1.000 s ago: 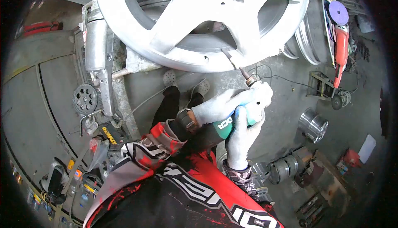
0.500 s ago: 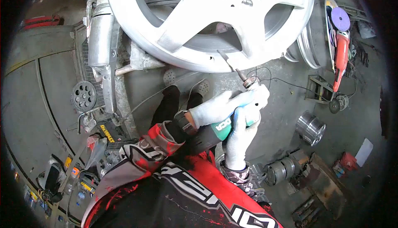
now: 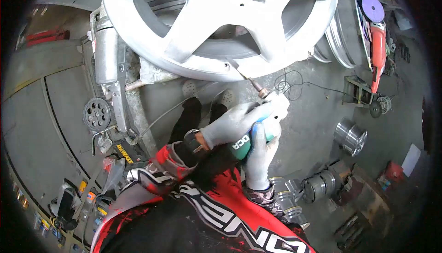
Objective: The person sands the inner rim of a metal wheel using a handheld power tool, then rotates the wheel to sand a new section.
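Note:
A teal die grinder (image 3: pixel 251 135) is gripped by both gloved hands. My left hand (image 3: pixel 230 124) wraps over its top from the left, and my right hand (image 3: pixel 258 154) clasps it from below. Its thin bit (image 3: pixel 244 74) touches the lower rim of a bare aluminium alloy wheel (image 3: pixel 216 66), close to where a spoke meets the rim. The wheel rests face up on a metal stand (image 3: pixel 113 59). My feet (image 3: pixel 205 92) show on the floor beneath the wheel.
An orange angle grinder with a purple disc (image 3: pixel 375 36) lies at the right, next to another rim (image 3: pixel 334 41). Metal cylinders (image 3: pixel 351 135) and motor parts (image 3: pixel 317 186) sit on the concrete floor. A yellow tool (image 3: pixel 122 151) and clutter lie at the left.
The grinder and both hands have shifted left and slightly down along the rim; the bit now touches the rim further left. The view has also swung.

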The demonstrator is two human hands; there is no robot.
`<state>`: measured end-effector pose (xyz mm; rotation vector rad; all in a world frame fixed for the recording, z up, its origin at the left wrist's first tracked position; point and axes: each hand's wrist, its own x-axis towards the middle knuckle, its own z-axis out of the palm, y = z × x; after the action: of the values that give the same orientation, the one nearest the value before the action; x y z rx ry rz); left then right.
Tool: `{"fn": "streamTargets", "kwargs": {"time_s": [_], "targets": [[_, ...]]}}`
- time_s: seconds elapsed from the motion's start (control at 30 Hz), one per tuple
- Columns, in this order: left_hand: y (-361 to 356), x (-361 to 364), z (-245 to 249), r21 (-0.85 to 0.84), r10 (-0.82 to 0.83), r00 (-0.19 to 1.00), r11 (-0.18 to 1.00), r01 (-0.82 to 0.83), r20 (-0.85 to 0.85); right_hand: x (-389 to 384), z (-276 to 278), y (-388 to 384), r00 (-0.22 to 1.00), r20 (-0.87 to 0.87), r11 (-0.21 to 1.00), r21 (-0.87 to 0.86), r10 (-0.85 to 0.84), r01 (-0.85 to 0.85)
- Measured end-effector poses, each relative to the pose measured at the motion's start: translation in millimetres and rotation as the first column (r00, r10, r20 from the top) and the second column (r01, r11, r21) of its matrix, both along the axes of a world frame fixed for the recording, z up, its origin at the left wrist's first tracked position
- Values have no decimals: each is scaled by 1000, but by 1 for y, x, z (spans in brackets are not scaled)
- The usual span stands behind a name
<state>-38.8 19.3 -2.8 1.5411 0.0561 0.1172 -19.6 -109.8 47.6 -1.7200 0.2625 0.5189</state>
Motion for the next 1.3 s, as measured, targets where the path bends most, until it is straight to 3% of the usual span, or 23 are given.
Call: {"fn": "streamTargets", "kwargs": {"time_s": [0.07,0.1,0.13,0.2,0.27,0.33,0.37,0.4,0.43,0.47,0.53,0.57,0.7,0.77,0.8,0.87,0.9,0.93,1.0,1.13,1.17,1.23,1.3], "targets": [[-9,13,-5,-17,-49,998,999,49,-25,7,-9,-15,998,49,999,-14,-32,33],[-12,28,0,-334,-110,993,939,86,-52,11,-8,-17,996,75,999,-4,-54,54],[-15,38,1,-336,-110,993,938,87,-50,14,-8,-17,996,77,998,-6,-54,54],[-19,50,1,-781,-355,907,623,49,-227,19,-6,-16,983,83,985,75,-164,158],[-18,48,2,-743,-344,912,665,68,-225,17,-11,-17,983,77,984,75,-167,161],[-21,39,-9,-829,-321,927,559,18,-196,10,-15,-16,986,107,991,37,-128,125],[-20,29,-16,-826,-319,927,563,16,-199,6,-15,-14,986,104,991,42,-128,124],[-16,14,-23,-383,-175,974,917,108,-145,1,-13,-11,990,86,993,50,-114,110],[-10,4,-20,187,-88,996,978,90,-18,-4,-12,-8,993,67,994,58,-101,97],[-7,-1,-17,189,-87,996,978,90,-21,-9,-10,-6,993,64,993,59,-101,97],[7,-2,10,-295,-155,975,950,103,-162,-17,-9,0,997,20,996,53,-68,67],[5,-11,-3,-33,-106,991,994,103,-83,-20,-8,2,995,-27,991,99,-92,94],[4,-10,2,-263,-79,963,965,9,-257,-22,-9,4,995,-67,987,134,-77,86],[0,-7,-2,116,31,997,993,-38,66,-19,-17,-6,996,-51,992,102,-66,71],[-1,-2,0,113,27,997,993,-35,71,-15,-19,-12,998,-36,996,67,-52,55],[-6,10,4,-173,-83,987,983,59,-139,-4,-21,-19,997,5,996,42,-73,72],[-7,15,3,-1,-65,998,998,65,-7,1,-22,-21,995,42,996,24,-88,87],[-10,25,1,-4,-66,998,998,66,-3,5,-23,-22,995,46,996,21,-90,89],[-16,42,-3,-619,-317,911,780,92,-264,11,-23,-24,984,108,988,62,-145,139],[-21,38,-9,-765,-354,904,642,49,-239,3,-25,-24,983,127,991,43,-134,130],[-19,32,-9,-763,-353,904,644,47,-242,0,-25,-22,983,125,990,47,-135,130],[-6,13,3,-341,-153,977,935,94,-151,-10,-24,-19,989,123,996,18,-87,86],[-2,3,7,-261,-147,976,960,102,-160,-16,-18,-13,993,80,996,38,-81,78]]}}
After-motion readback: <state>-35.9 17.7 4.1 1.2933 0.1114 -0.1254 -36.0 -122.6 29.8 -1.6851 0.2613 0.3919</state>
